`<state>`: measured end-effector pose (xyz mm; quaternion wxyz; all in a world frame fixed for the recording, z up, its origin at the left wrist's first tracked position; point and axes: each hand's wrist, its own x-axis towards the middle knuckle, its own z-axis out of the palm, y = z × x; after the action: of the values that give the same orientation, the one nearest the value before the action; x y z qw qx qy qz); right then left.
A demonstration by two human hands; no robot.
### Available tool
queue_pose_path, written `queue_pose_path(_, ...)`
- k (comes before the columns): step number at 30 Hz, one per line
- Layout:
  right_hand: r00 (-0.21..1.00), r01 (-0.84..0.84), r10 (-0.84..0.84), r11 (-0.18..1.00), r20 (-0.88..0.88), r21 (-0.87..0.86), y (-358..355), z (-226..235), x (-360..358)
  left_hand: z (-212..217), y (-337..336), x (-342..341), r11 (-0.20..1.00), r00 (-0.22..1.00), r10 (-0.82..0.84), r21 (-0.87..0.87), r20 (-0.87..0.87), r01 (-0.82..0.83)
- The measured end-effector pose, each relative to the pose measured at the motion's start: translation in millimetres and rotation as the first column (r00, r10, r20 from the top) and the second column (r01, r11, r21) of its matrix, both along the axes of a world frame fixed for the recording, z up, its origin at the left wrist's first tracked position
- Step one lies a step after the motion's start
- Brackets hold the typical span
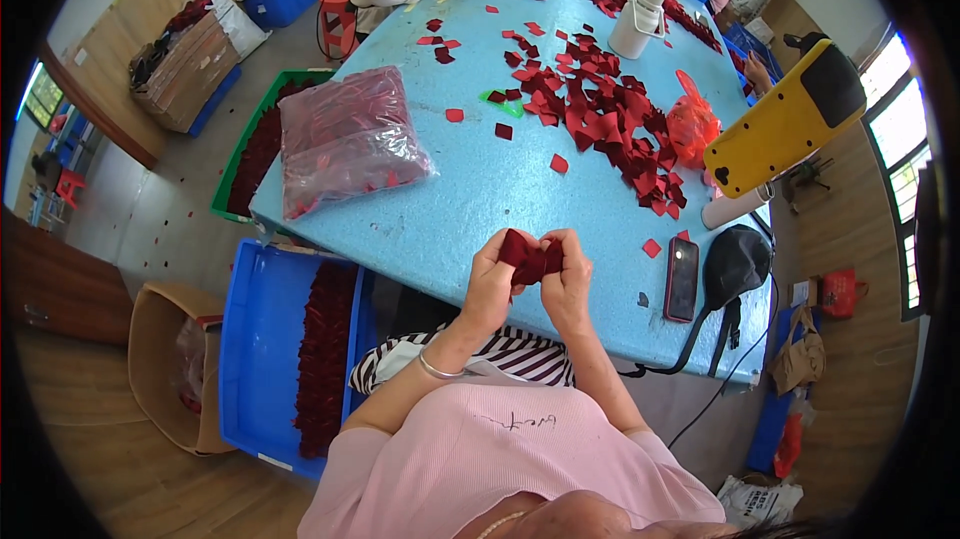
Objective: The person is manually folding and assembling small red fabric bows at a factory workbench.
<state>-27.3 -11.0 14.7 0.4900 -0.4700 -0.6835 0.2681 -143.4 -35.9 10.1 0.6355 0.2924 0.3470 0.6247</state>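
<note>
Both hands meet in front of me at the near edge of the table. Between them is a piece of dark red fabric [530, 261]. My left hand [488, 284] pinches its left side, and my right hand [568, 284] pinches its right side. The fingers of both are closed on the cloth; the fingertips are partly hidden by it. Beyond my hands, a loose pile of red fabric pieces [610, 114] spreads over the blue table [470, 209], with a few single pieces apart from it.
A clear bag of red pieces [350, 139] lies at the left. A phone [682, 279], a black pouch [738, 264] and a yellow device [785, 119] are at the right. Beside me, a blue crate [265, 339] holds a dark red row. A white bottle [637, 24] stands farther back; co-workers sit beyond.
</note>
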Motion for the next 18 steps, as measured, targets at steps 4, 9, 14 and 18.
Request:
queue_pose_path(4,0.999,0.026,-0.026,1.000,-0.042,-0.002,-11,3,3,1,-10,19,0.980,0.984,0.104,-0.182,0.147,-0.076)
queue_pose_path(9,0.994,0.087,-0.085,0.996,-0.063,0.032,-10,2,9,11,-11,30,0.970,0.977,0.190,-0.170,0.093,-0.173)
queue_pose_path(14,0.997,0.067,-0.066,0.998,-0.032,0.017,-5,-3,16,3,-6,38,0.960,0.965,0.249,-0.112,-0.080,-0.257)
queue_pose_path(18,0.997,0.057,-0.058,0.998,-0.043,-0.020,-2,-14,16,-12,-1,37,0.959,0.950,0.269,-0.042,-0.159,-0.279)
